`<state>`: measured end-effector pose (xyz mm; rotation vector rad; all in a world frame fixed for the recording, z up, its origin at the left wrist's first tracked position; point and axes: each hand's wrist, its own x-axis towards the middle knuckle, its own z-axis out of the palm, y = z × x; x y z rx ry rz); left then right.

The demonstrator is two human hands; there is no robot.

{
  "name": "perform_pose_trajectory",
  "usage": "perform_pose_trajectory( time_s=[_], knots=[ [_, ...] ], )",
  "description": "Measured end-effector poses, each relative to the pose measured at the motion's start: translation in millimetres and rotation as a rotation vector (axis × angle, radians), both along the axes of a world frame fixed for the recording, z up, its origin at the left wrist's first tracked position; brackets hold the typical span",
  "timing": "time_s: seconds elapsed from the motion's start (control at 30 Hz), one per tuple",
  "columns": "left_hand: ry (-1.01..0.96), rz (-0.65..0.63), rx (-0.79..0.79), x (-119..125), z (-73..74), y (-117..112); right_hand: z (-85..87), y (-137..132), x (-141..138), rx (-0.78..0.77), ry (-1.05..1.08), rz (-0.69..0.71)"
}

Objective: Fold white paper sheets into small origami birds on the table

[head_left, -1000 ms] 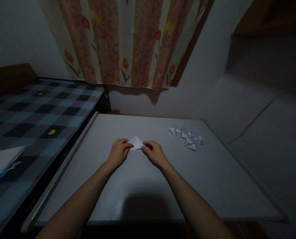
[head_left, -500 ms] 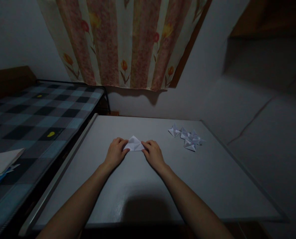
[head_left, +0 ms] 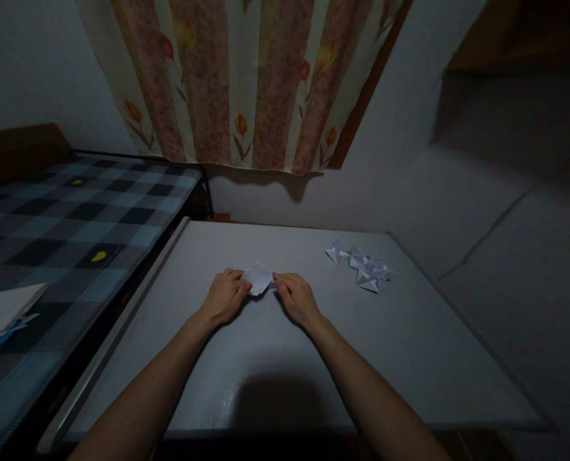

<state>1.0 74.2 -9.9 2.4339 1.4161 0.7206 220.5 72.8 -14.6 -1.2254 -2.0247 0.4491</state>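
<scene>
Between my hands, a small folded sheet of white paper (head_left: 258, 277) shows a diamond-like outline just over the table. My left hand (head_left: 226, 296) pinches its left side, the thumb lying near the lower edge. At the right corner, the fingers and thumb of my right hand (head_left: 295, 296) close on a narrow part of the same paper. Farther right on the table lies a cluster of several folded white paper pieces (head_left: 367, 280) with pointed corners; neither hand touches them.
The white table (head_left: 265, 346) has a raised rim along its left side. A bed with a checked cover (head_left: 135, 224) stands to the left, with a stack of papers (head_left: 9, 310) on it. A floral curtain (head_left: 241, 83) hangs beyond the table.
The paper has gone from a triangle with a flat lower edge to a diamond-like shape, its lower part opened out toward me. Both hands stay at its sides.
</scene>
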Motion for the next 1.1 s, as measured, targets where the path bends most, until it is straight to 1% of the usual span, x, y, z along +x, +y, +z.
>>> perform_pose_trajectory(
  time_s=[0.1, 0.2, 0.27, 0.37, 0.47, 0.6, 0.7, 0.8, 0.9, 1.0, 1.1],
  knots=[
    [0.029, 0.005, -0.003, 1, 0.7, 0, 0.8, 1, -3, -0.064, 0.054, -0.057],
    [0.056, -0.011, 0.038, 3, -3.3, 1, -1.1, 3, -6, -0.061, -0.018, -0.076],
    [0.025, -0.03, 0.054, 3, -6.6, 1, -2.1, 3, -7, -0.049, -0.063, -0.066],
    [-0.093, -0.067, 0.112, 2, -7.5, 0, -0.7, 2, -7, -0.045, -0.048, -0.044],
    [-0.293, -0.064, 0.135, 3, -0.5, -6, 4.6, -1, -6, -0.07, 0.146, -0.034],
    [-0.555, -0.007, -0.035, 10, 10.6, -13, 13.1, -4, -9, -0.184, 0.531, -0.104],
    [-0.752, 0.065, -0.201, 15, 9.9, -13, 16.6, -5, -14, -0.275, 0.802, -0.147],
    [-0.931, 0.116, -0.343, 17, 3.3, -10, 16.0, -5, -16, -0.401, 0.996, -0.079],
    [-1.072, 0.153, -0.429, 17, -0.8, -8, 13.2, -7, -17, -0.553, 1.102, 0.035],
    [-1.087, 0.143, -0.454, 17, 1.5, -8, 11.9, -9, -22, -0.619, 1.105, 0.086],
    [-0.925, 0.084, -0.422, 18, 5.6, -11, 12.3, -11, -30, -0.624, 1.069, 0.06]
  ],
)
